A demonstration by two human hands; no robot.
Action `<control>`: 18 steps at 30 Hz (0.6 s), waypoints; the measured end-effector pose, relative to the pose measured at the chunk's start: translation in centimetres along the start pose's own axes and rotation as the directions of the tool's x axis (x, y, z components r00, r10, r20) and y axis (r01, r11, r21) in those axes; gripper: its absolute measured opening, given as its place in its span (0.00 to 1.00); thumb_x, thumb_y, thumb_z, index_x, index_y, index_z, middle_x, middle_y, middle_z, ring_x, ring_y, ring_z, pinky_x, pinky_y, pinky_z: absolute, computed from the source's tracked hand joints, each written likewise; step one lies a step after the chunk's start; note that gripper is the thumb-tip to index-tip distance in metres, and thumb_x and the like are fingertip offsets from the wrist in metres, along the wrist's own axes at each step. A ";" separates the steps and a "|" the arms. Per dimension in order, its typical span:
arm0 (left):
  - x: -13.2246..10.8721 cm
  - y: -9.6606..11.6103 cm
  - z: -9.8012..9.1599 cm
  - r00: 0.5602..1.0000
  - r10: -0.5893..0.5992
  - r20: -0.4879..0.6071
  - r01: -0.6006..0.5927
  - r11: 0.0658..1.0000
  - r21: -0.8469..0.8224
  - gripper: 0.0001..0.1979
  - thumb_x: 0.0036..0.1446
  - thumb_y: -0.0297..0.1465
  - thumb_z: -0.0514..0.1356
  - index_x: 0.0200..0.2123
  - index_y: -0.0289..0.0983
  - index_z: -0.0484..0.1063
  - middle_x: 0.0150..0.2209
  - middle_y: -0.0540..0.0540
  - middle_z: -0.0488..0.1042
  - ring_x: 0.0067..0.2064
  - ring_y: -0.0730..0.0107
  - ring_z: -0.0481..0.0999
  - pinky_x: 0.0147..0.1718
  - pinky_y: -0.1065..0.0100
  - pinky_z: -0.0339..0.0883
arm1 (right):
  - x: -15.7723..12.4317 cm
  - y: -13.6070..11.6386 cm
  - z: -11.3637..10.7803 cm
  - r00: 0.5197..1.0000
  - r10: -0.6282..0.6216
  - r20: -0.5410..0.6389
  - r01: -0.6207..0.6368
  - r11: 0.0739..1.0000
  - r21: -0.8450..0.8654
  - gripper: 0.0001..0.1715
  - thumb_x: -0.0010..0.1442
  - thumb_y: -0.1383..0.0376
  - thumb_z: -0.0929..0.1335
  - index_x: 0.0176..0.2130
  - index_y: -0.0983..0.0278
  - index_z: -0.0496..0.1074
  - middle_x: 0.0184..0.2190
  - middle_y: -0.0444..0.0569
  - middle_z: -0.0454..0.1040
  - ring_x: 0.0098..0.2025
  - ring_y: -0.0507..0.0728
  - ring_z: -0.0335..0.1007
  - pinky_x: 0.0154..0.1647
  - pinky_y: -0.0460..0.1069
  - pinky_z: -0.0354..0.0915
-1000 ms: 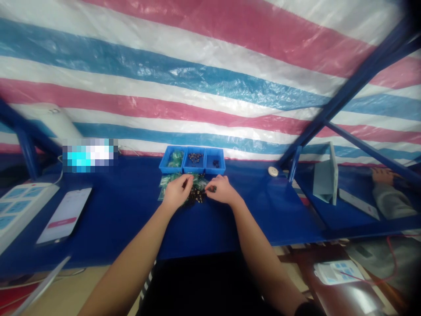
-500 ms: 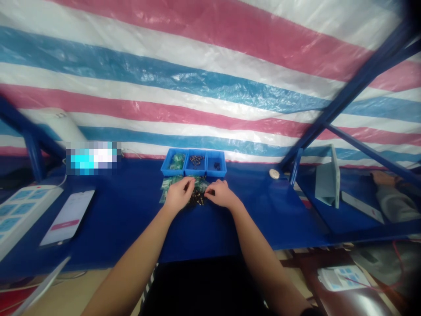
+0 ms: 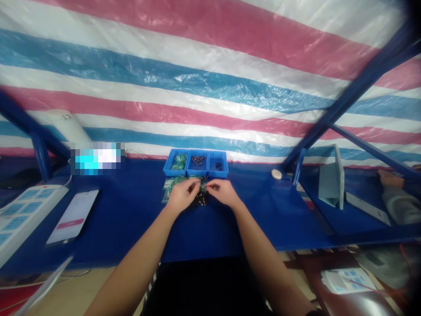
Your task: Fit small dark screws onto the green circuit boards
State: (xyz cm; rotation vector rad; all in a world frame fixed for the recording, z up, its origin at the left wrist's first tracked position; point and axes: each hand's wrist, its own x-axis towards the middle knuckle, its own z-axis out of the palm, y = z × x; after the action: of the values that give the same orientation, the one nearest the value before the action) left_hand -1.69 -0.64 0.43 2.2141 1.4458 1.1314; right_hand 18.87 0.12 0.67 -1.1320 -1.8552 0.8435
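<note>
My left hand (image 3: 183,195) and my right hand (image 3: 224,192) meet over a small heap of dark, brassy parts (image 3: 200,199) on the blue table (image 3: 131,219). Both hands are pinched closed. The left pinches something small and greenish at its fingertips, the right pinches a tiny dark piece; neither is clear enough to name. Green packets (image 3: 171,183) lie just behind the left hand. Three joined blue bins (image 3: 196,163) stand behind the hands, holding green packets, brassy parts and dark bits.
A phone (image 3: 74,216) and a white power strip (image 3: 19,210) lie at the left. A small white round object (image 3: 276,174) sits right of the bins. A grey stand (image 3: 332,177) and another person's arm (image 3: 394,193) are at the far right. A striped tarp hangs behind.
Both hands have drawn a little closer together over the heap, fingertips nearly meeting. The view has shifted slightly.
</note>
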 end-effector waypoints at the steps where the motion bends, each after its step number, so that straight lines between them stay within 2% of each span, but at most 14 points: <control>1: 0.0 0.1 0.0 1.000 0.011 0.027 -0.011 1.000 -0.005 0.14 0.63 0.40 0.55 0.45 0.42 0.75 0.32 0.49 0.78 0.30 0.69 0.76 0.33 0.69 0.69 | 0.1 0.0 0.2 0.999 0.013 -0.039 -0.012 0.999 0.042 0.11 0.57 0.61 0.69 0.39 0.61 0.78 0.36 0.47 0.80 0.33 0.54 0.73 0.38 0.50 0.68; 4: 0.0 0.2 0.1 0.995 0.052 0.080 -0.051 0.999 -0.018 0.15 0.63 0.40 0.55 0.47 0.42 0.74 0.31 0.50 0.78 0.29 0.69 0.76 0.32 0.68 0.70 | 0.2 -0.3 0.8 0.996 0.022 -0.086 -0.007 0.986 0.166 0.12 0.57 0.61 0.69 0.40 0.63 0.78 0.37 0.49 0.80 0.34 0.55 0.74 0.38 0.50 0.70; 7: 0.1 0.0 0.3 0.995 0.072 0.072 -0.069 0.997 -0.042 0.14 0.63 0.39 0.54 0.45 0.42 0.75 0.37 0.49 0.80 0.34 0.69 0.78 0.36 0.68 0.70 | 0.2 -0.6 1.1 0.996 -0.021 -0.082 0.039 0.973 0.227 0.13 0.57 0.60 0.70 0.41 0.63 0.78 0.38 0.50 0.80 0.36 0.55 0.75 0.40 0.50 0.71; 14: 0.2 -0.2 0.3 0.994 0.045 0.098 -0.040 0.998 -0.055 0.13 0.65 0.40 0.53 0.44 0.42 0.74 0.42 0.49 0.79 0.41 0.66 0.78 0.41 0.68 0.69 | 0.2 -0.6 1.3 0.994 -0.043 -0.100 0.063 0.978 0.199 0.15 0.57 0.59 0.70 0.42 0.63 0.77 0.38 0.51 0.80 0.33 0.54 0.74 0.37 0.49 0.71; 18: 0.2 0.0 0.1 0.990 0.018 0.139 -0.013 0.999 -0.033 0.15 0.67 0.40 0.49 0.44 0.42 0.73 0.38 0.50 0.79 0.37 0.67 0.77 0.38 0.68 0.67 | 0.1 -0.6 1.4 0.993 -0.065 -0.100 0.079 0.985 0.150 0.15 0.58 0.60 0.70 0.44 0.62 0.77 0.38 0.50 0.80 0.33 0.54 0.73 0.36 0.49 0.70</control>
State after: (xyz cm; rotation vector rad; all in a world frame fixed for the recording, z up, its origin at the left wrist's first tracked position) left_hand -1.54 -0.44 0.44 2.2373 1.3473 0.9761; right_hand 17.37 -0.26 0.57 -0.9858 -1.7122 0.8616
